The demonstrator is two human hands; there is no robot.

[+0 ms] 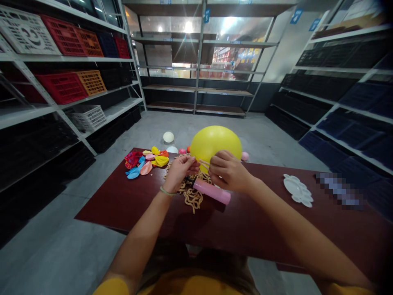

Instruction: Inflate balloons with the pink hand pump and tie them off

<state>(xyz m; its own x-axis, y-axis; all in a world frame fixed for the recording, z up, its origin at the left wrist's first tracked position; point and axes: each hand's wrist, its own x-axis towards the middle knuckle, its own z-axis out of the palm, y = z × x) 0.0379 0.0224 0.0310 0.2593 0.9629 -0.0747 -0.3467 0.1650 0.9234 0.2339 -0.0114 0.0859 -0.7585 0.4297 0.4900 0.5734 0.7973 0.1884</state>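
Both my hands are raised over the middle of the table, close together in front of a large inflated yellow balloon (215, 143). My left hand (181, 171) pinches at the balloon's neck or a thin strand; which of the two is too small to tell. A pale stretched strand runs from there to my right hand (229, 170), whose fingers are curled closed on it. Beneath them lies a pile of tan rubber bands or strings (193, 198). A pink cylinder with a black end (212, 191) rests across the pile.
Uninflated coloured balloons (145, 163) lie at the table's (129, 205) back left. A white palette-like tray (297, 190) and a blurred item (339, 189) are on the right. Beyond the table, a pale balloon (168, 137) sits on the floor. Shelves with crates (63, 87) line the sides.
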